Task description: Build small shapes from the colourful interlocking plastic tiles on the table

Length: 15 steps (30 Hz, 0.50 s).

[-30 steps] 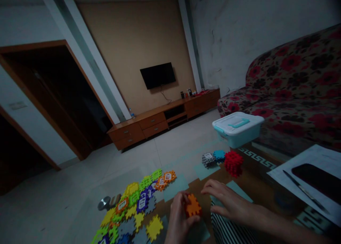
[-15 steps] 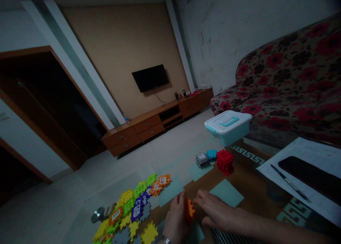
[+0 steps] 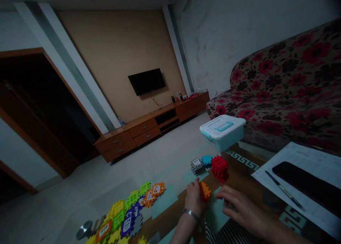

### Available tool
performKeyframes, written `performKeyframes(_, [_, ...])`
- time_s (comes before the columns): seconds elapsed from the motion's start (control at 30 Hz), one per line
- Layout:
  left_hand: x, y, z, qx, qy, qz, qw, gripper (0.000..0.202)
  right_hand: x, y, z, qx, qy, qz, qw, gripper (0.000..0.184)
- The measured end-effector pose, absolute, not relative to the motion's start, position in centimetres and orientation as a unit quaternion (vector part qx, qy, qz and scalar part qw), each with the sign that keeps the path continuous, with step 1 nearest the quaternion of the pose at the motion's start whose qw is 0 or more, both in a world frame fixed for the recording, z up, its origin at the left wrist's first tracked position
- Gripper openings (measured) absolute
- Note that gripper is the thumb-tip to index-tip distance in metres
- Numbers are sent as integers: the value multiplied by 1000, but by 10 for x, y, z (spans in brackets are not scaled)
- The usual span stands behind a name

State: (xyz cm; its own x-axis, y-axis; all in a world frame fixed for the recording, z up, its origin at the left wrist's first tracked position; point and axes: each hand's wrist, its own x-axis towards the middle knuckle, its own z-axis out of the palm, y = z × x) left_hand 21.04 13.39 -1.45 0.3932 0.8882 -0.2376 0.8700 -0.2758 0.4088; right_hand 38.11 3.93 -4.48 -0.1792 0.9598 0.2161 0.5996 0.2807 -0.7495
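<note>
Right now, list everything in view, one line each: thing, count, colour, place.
orange piece: 1, orange, held in left hand
red cube: 1, red, on table beyond the hands
grey cube: 1, grey, left of red cube
blue piece: 1, blue, between grey and red cubes
loose pieces: many, mixed colours, table's left
storage box: 1, teal with white lid, table's far end
paper: 1, white, table's right
sofa: 1, floral red, right
TV: 1, black, wall
left hand: 1, grips orange piece
right hand: 1, open, beside it
</note>
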Motion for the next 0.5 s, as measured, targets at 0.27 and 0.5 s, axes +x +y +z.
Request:
performKeyframes(0.27, [254, 155, -22, 805, 547, 29, 229, 78, 397, 46, -22, -533, -706, 260, 388, 24])
performKeyframes(0.5, [251, 151, -19, 798, 553, 38, 238, 87, 400, 46, -45, -554, -716, 214, 367, 28])
